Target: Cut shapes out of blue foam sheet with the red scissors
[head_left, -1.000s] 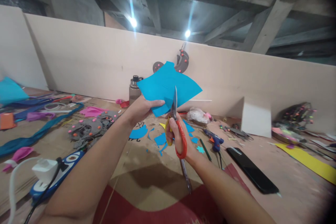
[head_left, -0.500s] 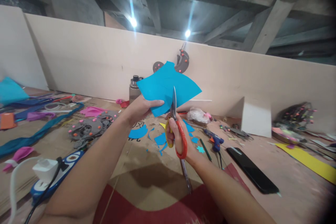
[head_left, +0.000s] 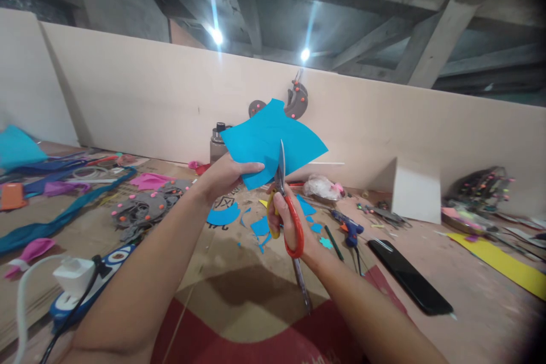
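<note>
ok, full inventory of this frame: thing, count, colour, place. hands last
foam sheet: 1, blue, held up mid-frame
scissors: 1, red and yellow handles, blades in the sheet's lower edge
blue offcuts: several, on the work surface below the hands
bottle: 1, grey, by the back wall
glue gun: 1, blue and orange, right of the offcuts
phone: 1, black, lying flat at right
yellow sheet: 1, far right
grey foam cutouts: a pile, orange dots, left of centre
power strip: 1, blue and white, lower left, white plug in it
white card: 1, propped against the wall
left hand: pinches the sheet's lower edge
right hand: fingers through the scissors' handles
</note>
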`<state>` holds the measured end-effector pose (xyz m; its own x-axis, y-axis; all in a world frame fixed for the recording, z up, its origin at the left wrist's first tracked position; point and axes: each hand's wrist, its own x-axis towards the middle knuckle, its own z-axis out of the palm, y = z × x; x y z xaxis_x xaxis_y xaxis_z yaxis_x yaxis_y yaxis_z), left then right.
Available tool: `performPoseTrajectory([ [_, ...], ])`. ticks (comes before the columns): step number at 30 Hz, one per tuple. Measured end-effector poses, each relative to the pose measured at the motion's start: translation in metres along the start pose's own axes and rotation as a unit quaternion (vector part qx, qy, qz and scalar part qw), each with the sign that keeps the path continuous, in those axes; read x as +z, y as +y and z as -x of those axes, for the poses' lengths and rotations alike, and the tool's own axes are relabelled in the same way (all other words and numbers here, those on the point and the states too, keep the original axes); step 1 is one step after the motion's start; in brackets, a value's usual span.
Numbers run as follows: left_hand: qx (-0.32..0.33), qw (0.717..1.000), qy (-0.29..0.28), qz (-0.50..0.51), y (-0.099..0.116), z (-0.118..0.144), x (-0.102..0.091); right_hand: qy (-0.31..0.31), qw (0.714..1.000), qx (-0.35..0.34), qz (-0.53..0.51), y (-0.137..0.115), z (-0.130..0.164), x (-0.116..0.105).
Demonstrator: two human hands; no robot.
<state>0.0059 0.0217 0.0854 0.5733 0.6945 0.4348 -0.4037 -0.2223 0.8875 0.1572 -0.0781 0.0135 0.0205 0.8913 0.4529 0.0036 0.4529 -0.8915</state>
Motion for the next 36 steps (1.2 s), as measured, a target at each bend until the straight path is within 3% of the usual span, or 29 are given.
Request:
performPoseTrajectory([
  [11, -0.009, 1.000, -0.020, 0.000, -0.004, -0.001, -0.002, 0.005, 1.000, 0.006, -0.028, 0.001, -0.001, 0.000],
  [17, -0.018, 1.000, 0.002, -0.004, 0.000, 0.001, -0.003, 0.014, 1.000, 0.011, -0.015, 0.004, -0.001, -0.001],
  [32, -0.025, 0.999, -0.022, -0.016, 0.004, 0.003, -0.012, 0.006, 1.000, 0.012, 0.026, -0.002, 0.001, 0.000],
  [36, -0.039, 0.999, 0.003, -0.023, 0.010, 0.005, -0.013, 0.002, 0.999, 0.016, 0.031, -0.001, 0.001, -0.001],
])
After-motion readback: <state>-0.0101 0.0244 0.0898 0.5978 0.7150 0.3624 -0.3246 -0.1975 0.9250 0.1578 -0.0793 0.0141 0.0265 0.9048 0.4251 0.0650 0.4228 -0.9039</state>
